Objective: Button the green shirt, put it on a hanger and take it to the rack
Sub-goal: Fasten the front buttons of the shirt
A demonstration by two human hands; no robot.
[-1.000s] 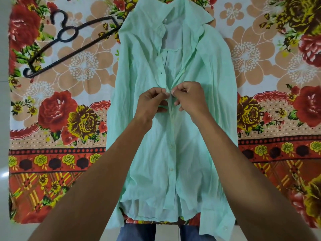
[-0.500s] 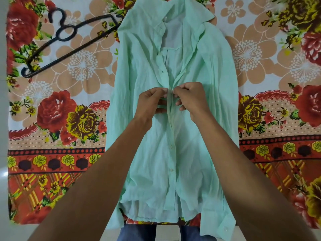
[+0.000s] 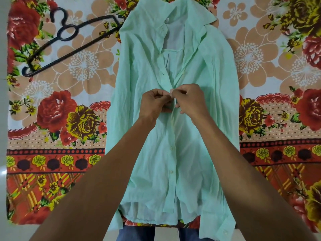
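Head view: left hand (image 3: 153, 103) and right hand (image 3: 190, 100) pinch green shirt (image 3: 199, 136) placket.

one shirt (image 3: 156, 171), one hanger (image 3: 76, 48), one floral sheet (image 3: 52, 119), two grips (image 3: 154, 103) (image 3: 191, 100).

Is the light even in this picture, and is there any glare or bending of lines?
Head view: soft, even light, only faint shadows beneath the left hand and right hand on the green shirt. Head view: a small glare spot on the floor at the left edge. Head view: the wide lens bows the borders of the floral sheet and enlarges the near forearms.
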